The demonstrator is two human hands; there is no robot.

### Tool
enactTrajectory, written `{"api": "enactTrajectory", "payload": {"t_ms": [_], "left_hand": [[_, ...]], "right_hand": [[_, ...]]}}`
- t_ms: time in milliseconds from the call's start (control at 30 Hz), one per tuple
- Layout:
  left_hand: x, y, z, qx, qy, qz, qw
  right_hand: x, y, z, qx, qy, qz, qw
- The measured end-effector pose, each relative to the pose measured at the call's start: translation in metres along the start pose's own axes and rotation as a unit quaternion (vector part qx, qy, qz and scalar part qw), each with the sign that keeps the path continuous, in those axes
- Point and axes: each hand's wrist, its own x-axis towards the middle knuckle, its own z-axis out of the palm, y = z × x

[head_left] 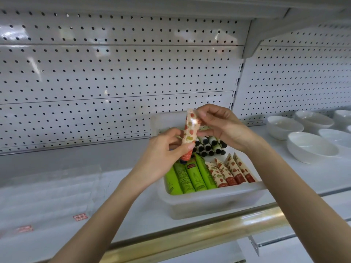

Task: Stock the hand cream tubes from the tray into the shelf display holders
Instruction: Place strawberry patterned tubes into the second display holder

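Observation:
I hold one strawberry-print hand cream tube (190, 132) upright above the tray, cap down. My left hand (167, 150) grips its lower part near the red cap. My right hand (218, 126) pinches its crimped top end. Below sits a white plastic tray (212, 202) on the shelf, holding several green tubes (188, 177), several strawberry-print tubes (231, 171) and a row of black-capped tubes (209, 146) at the back. Clear acrylic display holders (57, 188) stand on the shelf to the left, with small red labels on their front.
White bowls (311, 147) are stacked on the shelf to the right. A pegboard back wall (114, 73) rises behind. A brass-coloured rail (209, 232) runs along the shelf's front edge. An upper shelf overhangs at the top.

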Motion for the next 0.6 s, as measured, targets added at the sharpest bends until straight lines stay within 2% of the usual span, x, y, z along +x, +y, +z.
{"api": "enactTrajectory", "payload": {"t_ms": [67,133,200,300,367,433,600], "left_hand": [[0.002,0.002,-0.006,-0.014,0.019,0.015,1.0],[0.003,0.004,-0.014,-0.039,0.039,0.021,0.998],[0.002,0.004,-0.022,-0.053,0.062,0.015,0.997],[-0.002,-0.002,-0.029,-0.065,0.074,-0.003,0.995],[-0.006,-0.006,-0.03,-0.07,0.067,-0.017,0.995],[-0.01,-0.009,-0.028,-0.07,0.058,-0.026,0.996],[-0.015,-0.011,-0.028,-0.069,0.054,-0.039,0.995]], "right_hand": [[0.001,0.002,-0.006,-0.069,0.017,0.012,0.997],[0.0,0.005,-0.009,-0.201,0.014,0.05,0.978],[-0.001,0.01,-0.011,-0.337,-0.022,0.102,0.936],[-0.003,0.018,-0.017,-0.493,-0.116,0.181,0.843],[-0.004,0.022,-0.023,-0.536,-0.183,0.267,0.78],[-0.006,0.023,-0.025,-0.548,-0.211,0.341,0.734],[-0.007,0.021,-0.023,-0.576,-0.207,0.376,0.696]]}}
